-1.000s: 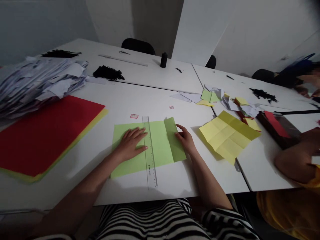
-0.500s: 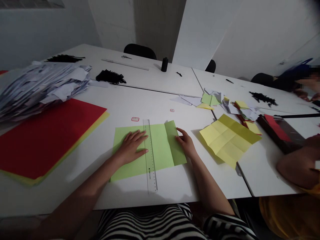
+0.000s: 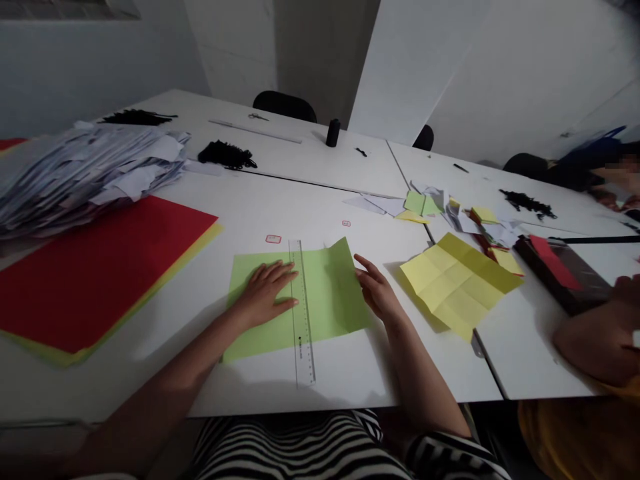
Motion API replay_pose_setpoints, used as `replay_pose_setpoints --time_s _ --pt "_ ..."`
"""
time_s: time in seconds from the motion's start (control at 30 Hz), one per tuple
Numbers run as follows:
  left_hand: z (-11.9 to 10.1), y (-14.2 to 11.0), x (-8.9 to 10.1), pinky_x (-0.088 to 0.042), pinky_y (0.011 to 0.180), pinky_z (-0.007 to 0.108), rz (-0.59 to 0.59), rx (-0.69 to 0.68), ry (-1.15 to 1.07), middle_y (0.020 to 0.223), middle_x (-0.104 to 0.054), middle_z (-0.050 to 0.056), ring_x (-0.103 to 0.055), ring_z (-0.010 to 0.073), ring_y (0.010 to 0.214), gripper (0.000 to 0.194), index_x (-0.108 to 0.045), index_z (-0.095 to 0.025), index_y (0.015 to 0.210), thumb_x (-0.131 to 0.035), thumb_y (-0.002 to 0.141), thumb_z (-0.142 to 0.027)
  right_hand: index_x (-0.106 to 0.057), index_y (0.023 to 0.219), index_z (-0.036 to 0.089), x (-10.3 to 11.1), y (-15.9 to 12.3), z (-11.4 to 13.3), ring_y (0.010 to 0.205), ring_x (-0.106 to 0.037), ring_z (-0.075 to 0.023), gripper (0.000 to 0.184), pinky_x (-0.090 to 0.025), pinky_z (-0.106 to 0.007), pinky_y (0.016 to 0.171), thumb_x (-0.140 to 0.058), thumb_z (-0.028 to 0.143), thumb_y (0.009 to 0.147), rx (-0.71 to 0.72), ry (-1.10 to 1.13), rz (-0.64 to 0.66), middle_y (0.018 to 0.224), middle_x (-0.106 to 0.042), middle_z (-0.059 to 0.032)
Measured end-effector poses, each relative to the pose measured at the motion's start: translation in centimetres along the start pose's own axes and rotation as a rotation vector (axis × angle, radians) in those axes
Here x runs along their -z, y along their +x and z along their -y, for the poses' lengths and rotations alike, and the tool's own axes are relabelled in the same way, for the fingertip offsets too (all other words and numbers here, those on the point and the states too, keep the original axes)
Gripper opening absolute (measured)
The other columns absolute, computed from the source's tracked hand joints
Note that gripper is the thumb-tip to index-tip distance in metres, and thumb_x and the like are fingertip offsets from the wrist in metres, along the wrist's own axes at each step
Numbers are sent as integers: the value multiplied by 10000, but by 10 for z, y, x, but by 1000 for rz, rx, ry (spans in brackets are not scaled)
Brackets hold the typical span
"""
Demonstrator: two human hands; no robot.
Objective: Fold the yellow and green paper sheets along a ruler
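The left hand [image 3: 265,292] lies open, flat on a light green paper sheet [image 3: 327,293], fingertips against a clear plastic ruler [image 3: 302,313]. The right hand [image 3: 380,293], fingers loose, seems to touch the sheet's raised edge.

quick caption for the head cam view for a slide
Left hand flat on a green paper sheet beside a clear ruler, right hand at the sheet's raised right flap.

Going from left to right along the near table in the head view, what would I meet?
Red sheet → left hand → clear ruler → green sheet's raised flap → right hand → creased yellow sheet → a co-worker's arm.
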State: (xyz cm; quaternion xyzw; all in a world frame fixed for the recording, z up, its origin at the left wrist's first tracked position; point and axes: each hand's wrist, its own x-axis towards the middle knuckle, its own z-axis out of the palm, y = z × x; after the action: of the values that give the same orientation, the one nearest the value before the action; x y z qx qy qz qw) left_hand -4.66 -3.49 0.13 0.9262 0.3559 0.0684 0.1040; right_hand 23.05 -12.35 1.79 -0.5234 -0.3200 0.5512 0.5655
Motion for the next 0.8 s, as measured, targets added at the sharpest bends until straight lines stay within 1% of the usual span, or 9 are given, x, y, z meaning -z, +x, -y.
replay_pose_setpoints --time_s 0.2,0.3,0.37,0.43,0.53,0.6,0.67,0.73,0.8 --pt "0 -1 0 -148 1161 455 -12 -4 -19 1519 -349 32 -231 255 1423 573 -408 -259 1400 -487 893 -514 -498 1316 292 0 1 4 991 -631 -199 549 -521 -301 725 -657 415 806 -67 146 78 1234 -613 -59" --pt "1 -1 -1 -150 1158 458 -24 -9 -33 1513 -358 38 -233 257 1422 575 -417 -259 1395 -484 890 -526 -518 1284 263 -2 3 4 979 -638 -193 507 -542 -306 726 -647 405 815 -123 188 134 1229 -615 -81" --pt "0 -1 -1 -149 1157 461 -30 -8 -41 1509 -364 42 -239 261 1419 569 -441 -252 1380 -491 884 -528 -553 1245 237 -5 3 0 932 -644 -175 457 -546 -287 714 -642 364 814 -135 114 157 1163 -644 -79" --pt "-1 -1 0 -150 1156 463 -32 0 -46 1507 -368 45 -251 267 1413 564 -466 -245 1363 -503 877 -529 -583 1215 226 -11 4 -5 860 -647 -160 396 -543 -279 697 -603 322 831 -116 -72 210 1067 -672 -60" --pt "-3 -1 2 -152 1152 466 -28 13 -55 1507 -371 50 -270 278 1403 576 -481 -243 1357 -521 864 -537 -630 1168 228 -22 6 -14 858 -631 -173 328 -531 -326 765 -502 238 867 103 -526 290 986 -687 -40" --pt "-3 -1 0 -149 1151 462 -30 20 -57 1505 -374 50 -278 282 1398 595 -476 -245 1365 -533 856 -547 -667 1121 216 -29 8 -19 1014 -587 -215 317 -481 -385 899 -482 179 866 362 -861 265 1083 -671 -63" --pt "-2 -2 -2 -141 1153 453 -46 22 -57 1505 -376 40 -280 279 1396 612 -468 -253 1374 -537 851 -564 -665 1148 202 -37 8 -24 1202 -474 -264 327 -400 -425 1001 -514 159 861 562 -1137 208 1235 -609 -91" --pt "-1 -3 -5 -131 1155 444 -61 18 -59 1508 -373 27 -273 274 1398 623 -467 -264 1375 -530 849 -590 -618 1235 205 -45 6 -29 1290 -385 -291 386 -363 -439 1030 -551 167 857 647 -1302 179 1323 -547 -101" --pt "0 -4 -7 -125 1155 444 -58 20 -61 1513 -365 24 -259 274 1404 628 -466 -266 1378 -517 852 -605 -585 1278 227 -52 4 -36 1288 -387 -289 428 -351 -437 1039 -552 162 856 668 -1374 177 1321 -544 -95"
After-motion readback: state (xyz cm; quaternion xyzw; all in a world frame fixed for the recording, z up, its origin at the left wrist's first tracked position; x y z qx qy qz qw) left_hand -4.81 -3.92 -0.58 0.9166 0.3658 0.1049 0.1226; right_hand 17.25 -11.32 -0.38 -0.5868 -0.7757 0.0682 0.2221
